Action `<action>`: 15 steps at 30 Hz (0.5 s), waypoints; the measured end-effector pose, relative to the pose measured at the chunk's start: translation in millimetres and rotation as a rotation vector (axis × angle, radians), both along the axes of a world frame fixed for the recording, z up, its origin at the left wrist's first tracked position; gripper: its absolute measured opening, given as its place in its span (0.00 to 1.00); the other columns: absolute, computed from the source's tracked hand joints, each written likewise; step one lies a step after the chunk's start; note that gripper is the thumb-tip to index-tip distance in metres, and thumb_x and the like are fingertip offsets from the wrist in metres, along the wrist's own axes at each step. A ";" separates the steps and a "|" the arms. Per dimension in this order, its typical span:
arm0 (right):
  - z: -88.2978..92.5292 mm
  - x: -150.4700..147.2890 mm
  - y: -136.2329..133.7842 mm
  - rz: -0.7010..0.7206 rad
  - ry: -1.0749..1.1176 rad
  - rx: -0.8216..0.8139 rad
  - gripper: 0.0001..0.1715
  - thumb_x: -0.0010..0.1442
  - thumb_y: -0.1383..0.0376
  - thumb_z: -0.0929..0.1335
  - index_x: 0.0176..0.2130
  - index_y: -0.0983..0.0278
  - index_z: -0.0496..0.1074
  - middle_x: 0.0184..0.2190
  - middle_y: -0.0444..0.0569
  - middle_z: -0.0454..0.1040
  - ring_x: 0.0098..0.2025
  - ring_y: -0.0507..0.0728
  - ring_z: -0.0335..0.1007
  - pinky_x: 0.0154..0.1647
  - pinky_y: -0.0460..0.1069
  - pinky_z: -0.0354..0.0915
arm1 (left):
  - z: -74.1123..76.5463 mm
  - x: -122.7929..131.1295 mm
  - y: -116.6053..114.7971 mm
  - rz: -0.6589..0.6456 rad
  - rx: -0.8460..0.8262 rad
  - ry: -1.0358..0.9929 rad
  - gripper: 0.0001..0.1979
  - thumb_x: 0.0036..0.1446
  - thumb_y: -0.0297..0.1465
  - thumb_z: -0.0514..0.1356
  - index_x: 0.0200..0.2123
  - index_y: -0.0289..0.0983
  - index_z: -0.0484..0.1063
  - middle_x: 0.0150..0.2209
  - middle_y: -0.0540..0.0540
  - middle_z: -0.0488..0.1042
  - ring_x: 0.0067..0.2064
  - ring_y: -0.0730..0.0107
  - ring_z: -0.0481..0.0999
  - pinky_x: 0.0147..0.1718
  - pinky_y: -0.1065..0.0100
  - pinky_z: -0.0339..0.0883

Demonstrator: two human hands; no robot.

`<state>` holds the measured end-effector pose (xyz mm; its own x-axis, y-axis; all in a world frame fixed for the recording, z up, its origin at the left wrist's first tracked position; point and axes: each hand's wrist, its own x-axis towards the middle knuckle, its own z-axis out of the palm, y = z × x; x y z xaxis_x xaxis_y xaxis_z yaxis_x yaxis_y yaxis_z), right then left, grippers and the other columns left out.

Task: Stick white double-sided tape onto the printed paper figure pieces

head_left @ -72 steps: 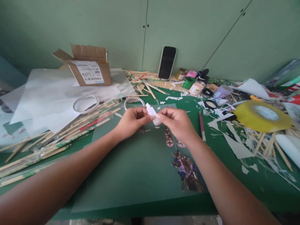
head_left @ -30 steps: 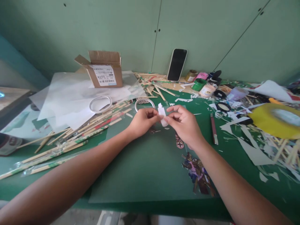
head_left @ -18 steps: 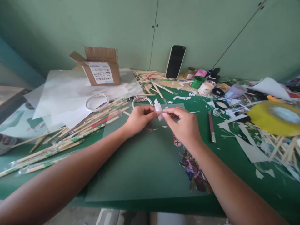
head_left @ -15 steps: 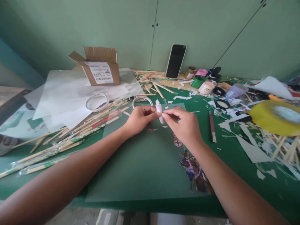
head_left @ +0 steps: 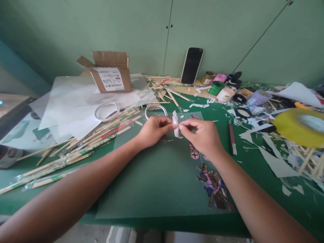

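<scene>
Between my hands, a small white paper roll (head_left: 175, 130) is held nearly upright over the clear sheet (head_left: 149, 189). My left hand (head_left: 157, 131) pinches it from the left with thumb and forefinger. From the other side, the closed fingertips of my right hand (head_left: 204, 133) grip the same roll. A patterned strip (head_left: 194, 151) lies partly covered by my right hand. Nearer the front, a cluster of brown, purple and blue pieces (head_left: 214, 185) rests on the sheet beside my right forearm. A ring of white tape (head_left: 165, 109) stands just behind my left hand.
Wrapped chopsticks (head_left: 76, 152) and another white tape ring (head_left: 117, 111) lie on the left, near an open cardboard box (head_left: 124, 79). A phone (head_left: 192, 65) leans on the wall. To the right are a craft knife (head_left: 232, 138), paint jars (head_left: 224, 94), paper scraps and yellow tape (head_left: 286, 128).
The white roll has gone from slightly tilted to more upright, both hands still pinching it. The whole view has shifted a little.
</scene>
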<state>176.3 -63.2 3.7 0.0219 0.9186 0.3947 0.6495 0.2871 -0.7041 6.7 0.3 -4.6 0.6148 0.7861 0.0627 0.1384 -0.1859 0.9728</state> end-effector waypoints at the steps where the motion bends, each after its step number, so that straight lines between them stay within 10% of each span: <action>1: 0.3 0.1 0.0 0.000 0.006 -0.009 0.11 0.56 0.64 0.66 0.28 0.61 0.79 0.24 0.43 0.79 0.25 0.51 0.70 0.26 0.46 0.63 | -0.4 -0.1 0.1 -0.003 0.011 0.000 0.18 0.51 0.45 0.65 0.29 0.33 0.73 0.21 0.53 0.66 0.22 0.80 0.62 0.21 0.75 0.56; 15: 1.6 2.3 0.1 0.031 -0.004 -0.025 0.12 0.57 0.64 0.66 0.28 0.61 0.79 0.26 0.44 0.79 0.25 0.51 0.70 0.26 0.46 0.62 | 1.3 -0.4 0.3 -0.016 -0.040 0.008 0.18 0.52 0.45 0.64 0.29 0.34 0.72 0.21 0.54 0.64 0.21 0.80 0.62 0.21 0.75 0.57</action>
